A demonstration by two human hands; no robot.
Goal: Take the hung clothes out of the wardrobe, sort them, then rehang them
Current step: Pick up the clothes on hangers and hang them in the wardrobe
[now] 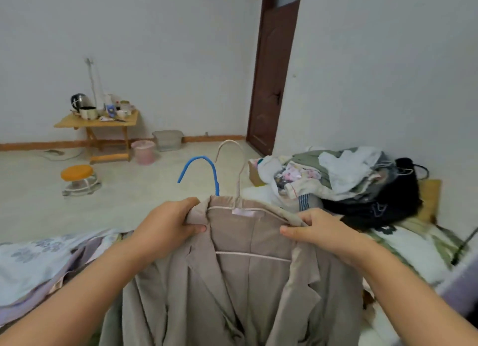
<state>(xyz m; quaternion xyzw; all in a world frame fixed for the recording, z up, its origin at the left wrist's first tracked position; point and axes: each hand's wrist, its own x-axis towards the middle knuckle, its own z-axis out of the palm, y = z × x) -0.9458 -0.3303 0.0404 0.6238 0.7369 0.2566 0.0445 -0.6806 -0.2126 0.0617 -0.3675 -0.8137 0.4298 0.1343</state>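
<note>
So the big thing here is the bed (403, 244), it runs across the bottom of the view and everything else sits relative to it. Over the near edge of the bed hangs the beige jacket (232, 281), held up in front of the person, collar at the top and lapels flopping open below. On the bed behind it, toward the far right corner, is the pile of clothes (349, 180), already off the rail I'd guess, with a couple of wire hangers poking out of it.

The jacket looks like a soft, floppy suit-type fabric, light to middling in weight, no stiffness of its own, so it sags wherever it isn't supported. The shoulders look like the right place to take it, and that's where it's held: left hand (165, 222) has fingers curled round the left shoulder and collar, right hand (320, 229) pinches the right shoulder edge. Both clamped on cloth, not on wire.

Inside it sits the pale hanger (234, 164), thin and probably bendy, hook sticking up above the collar. Just beside that is a blue hanger hook (204, 168); can't tell what it carries. I'd watch the smooth fabric sliding off that thin wire
</note>
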